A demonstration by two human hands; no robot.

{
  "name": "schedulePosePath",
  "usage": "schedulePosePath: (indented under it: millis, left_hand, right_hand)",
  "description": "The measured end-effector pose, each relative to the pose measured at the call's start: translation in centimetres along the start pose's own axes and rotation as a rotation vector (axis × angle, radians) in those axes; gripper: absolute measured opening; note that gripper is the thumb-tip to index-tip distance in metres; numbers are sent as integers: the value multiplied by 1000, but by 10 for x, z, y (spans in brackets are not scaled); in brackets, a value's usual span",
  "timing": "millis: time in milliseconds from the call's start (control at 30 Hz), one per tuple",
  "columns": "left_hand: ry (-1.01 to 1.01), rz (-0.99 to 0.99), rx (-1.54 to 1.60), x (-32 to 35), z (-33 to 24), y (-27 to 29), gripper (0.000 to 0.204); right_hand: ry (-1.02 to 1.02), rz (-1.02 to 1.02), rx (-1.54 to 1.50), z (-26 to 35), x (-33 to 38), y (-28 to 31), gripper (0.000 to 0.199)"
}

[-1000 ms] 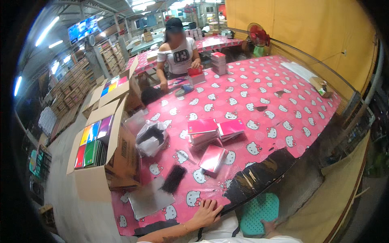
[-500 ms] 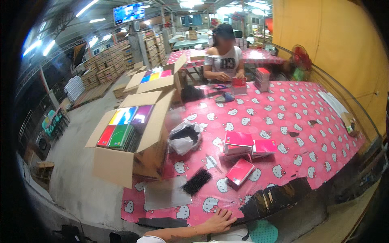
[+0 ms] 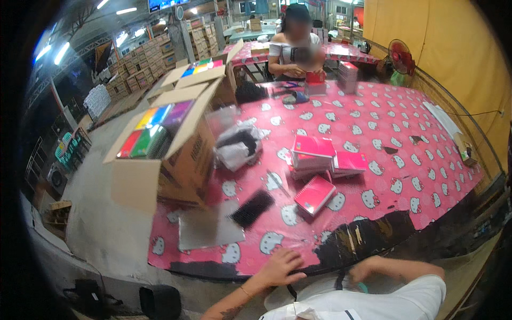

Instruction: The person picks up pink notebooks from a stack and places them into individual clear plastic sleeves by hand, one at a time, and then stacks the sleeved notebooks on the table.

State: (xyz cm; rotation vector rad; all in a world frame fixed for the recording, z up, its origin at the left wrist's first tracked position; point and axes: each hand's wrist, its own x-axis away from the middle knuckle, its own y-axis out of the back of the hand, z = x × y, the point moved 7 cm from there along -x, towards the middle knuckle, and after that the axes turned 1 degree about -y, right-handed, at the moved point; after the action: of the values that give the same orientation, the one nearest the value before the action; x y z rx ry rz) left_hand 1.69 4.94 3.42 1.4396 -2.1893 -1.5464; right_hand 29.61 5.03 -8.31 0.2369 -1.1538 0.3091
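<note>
My left hand (image 3: 281, 268) lies on the near edge of the pink patterned table (image 3: 394, 184), fingers spread and nothing in them. Below the table edge, close to my lap, is my right hand (image 3: 365, 269); its fingers point down and are mostly hidden beside a dark strap. Ahead of my left hand lie a bundle of black spiral coils (image 3: 252, 208) and a clear plastic sheet (image 3: 200, 229). A red spiral notebook (image 3: 315, 195) lies tilted nearby, in front of two stacks of pink-red notebooks (image 3: 313, 145).
An open carton (image 3: 186, 168) holding colourful notebooks stands at the left, with another carton (image 3: 205, 80) behind. A white plastic bag (image 3: 229, 154) with black contents sits beside it. Across the table, a person (image 3: 296, 48) handles a red notebook. The near table edge has a torn black patch (image 3: 368, 240).
The view has tilted downward, so the table sits higher in it. My right hand and forearm have come into view at the lower right. My left hand stays at the table edge.
</note>
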Motion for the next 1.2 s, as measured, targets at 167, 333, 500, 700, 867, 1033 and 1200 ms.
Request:
schedulePosePath:
  millis: [167,333,500,700,867,1033,1200]
  left_hand:
    - [298,-420,-38,-12,30,1,23]
    - [315,-629,-303,-100,25,18,51]
    - [862,-894,169,-106,104,-33,64]
    - [885,-880,556,-114,121,-62,55]
    - [966,-842,633,-115,135,-47,38]
    - [981,-876,873,-106,129,-43,28]
    - [1037,-936,1054,-105,126,-39,24]
  right_hand:
    - [736,-623,73,99,124,125,37]
    - [712,-1771,-329,4,124,249,46]
    - [592,-1510,-650,-19,87,299,65]
    - [590,-1445,-515,-22,84,282,69]
    - [830,-1316,-326,-14,90,254,74]
    - [660,-1524,49,3,82,228,76]
    - [652,-1558,44,14,96,223,75]
